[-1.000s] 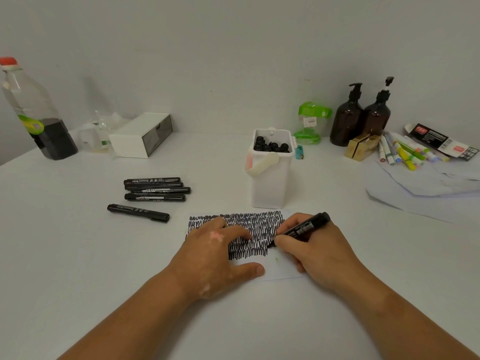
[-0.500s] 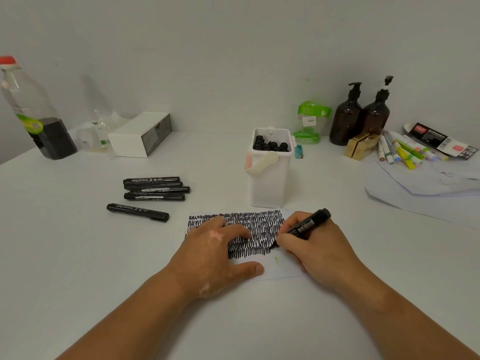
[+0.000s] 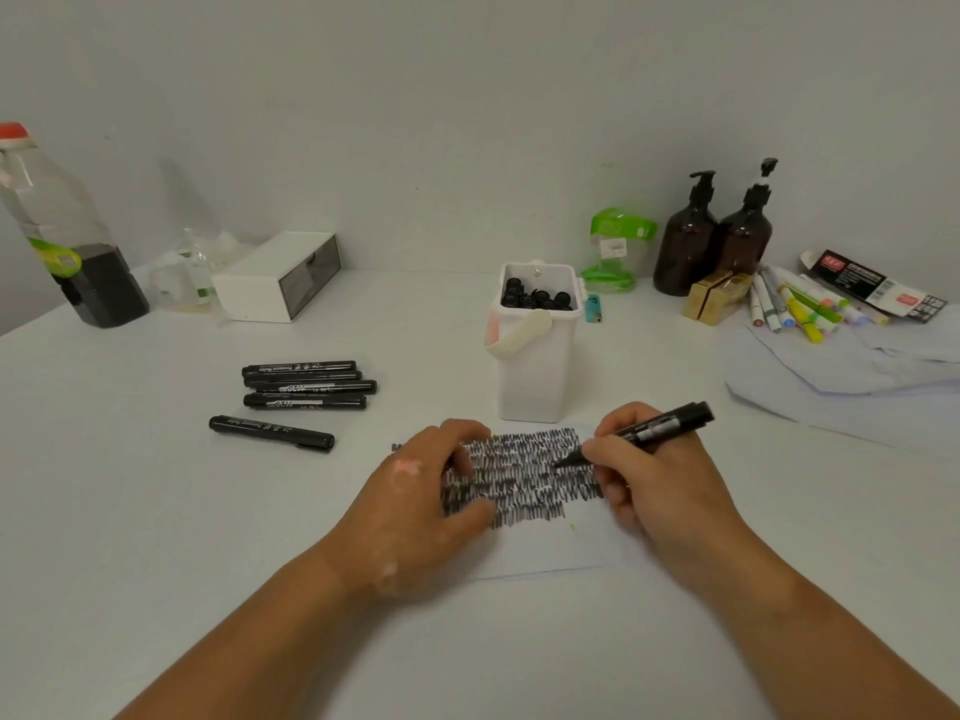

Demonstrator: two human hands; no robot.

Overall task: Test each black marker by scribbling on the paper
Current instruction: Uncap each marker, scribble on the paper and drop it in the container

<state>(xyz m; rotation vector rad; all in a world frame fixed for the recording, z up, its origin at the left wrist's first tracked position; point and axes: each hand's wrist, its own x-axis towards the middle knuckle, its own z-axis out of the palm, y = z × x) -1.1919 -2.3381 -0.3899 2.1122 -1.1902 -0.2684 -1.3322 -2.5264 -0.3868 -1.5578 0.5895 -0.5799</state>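
The right hand (image 3: 660,485) pinches a black marker (image 3: 655,427) low on its barrel. The uncapped tip is down on the scribble patch (image 3: 524,478) and the tail points to 2 o'clock. The left hand (image 3: 415,491), at 9 o'clock of it, lies spread, its fingers pressing the paper (image 3: 561,550) flat. The marker looks light, stiff and smooth. A hold near the tip should give the best control, and the thin sheet would likely slide unless pinned. Five capped markers (image 3: 306,387) lie on the worktop (image 3: 156,563) at 10 o'clock of the paper, and a white tub (image 3: 535,371) holding more stands at 12. Since a second ago the tip has moved up and rightward, and the patch reaches further right.
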